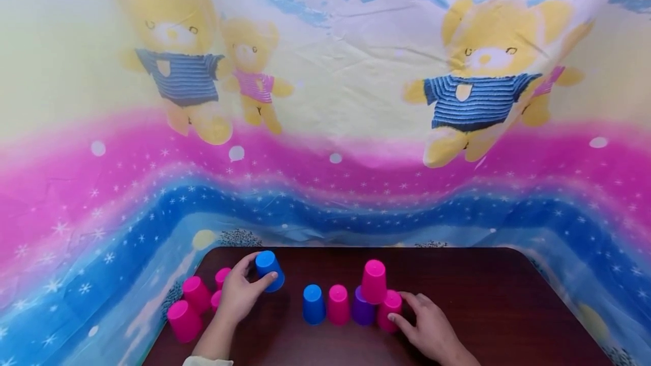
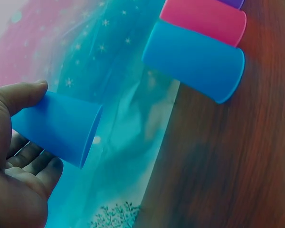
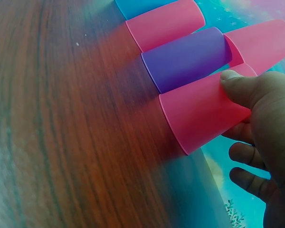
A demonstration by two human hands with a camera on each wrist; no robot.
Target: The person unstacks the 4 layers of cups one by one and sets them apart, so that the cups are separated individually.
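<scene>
My left hand (image 1: 238, 296) holds a blue cup (image 1: 268, 271) upside down between thumb and fingers, raised above the table. To its right, a row of upturned cups stands on the table: a blue cup (image 1: 313, 306), a pink cup (image 1: 338, 306), a purple cup (image 1: 363, 310) and another pink cup (image 1: 390, 310) at the right end. Bridging the purple cup and the end pink cup is an upper pink cup (image 1: 374, 281), also upside down. My right hand (image 1: 431, 327) grips the end pink cup, its thumb (image 3: 240, 88) on the near side.
Several more pink cups (image 1: 185, 321) stand upside down at the table's left, partly hidden behind my left forearm. The dark wooden table (image 1: 488, 292) has a rounded back edge. A printed cloth (image 1: 325, 196) with bears and snowflakes hangs behind and around it.
</scene>
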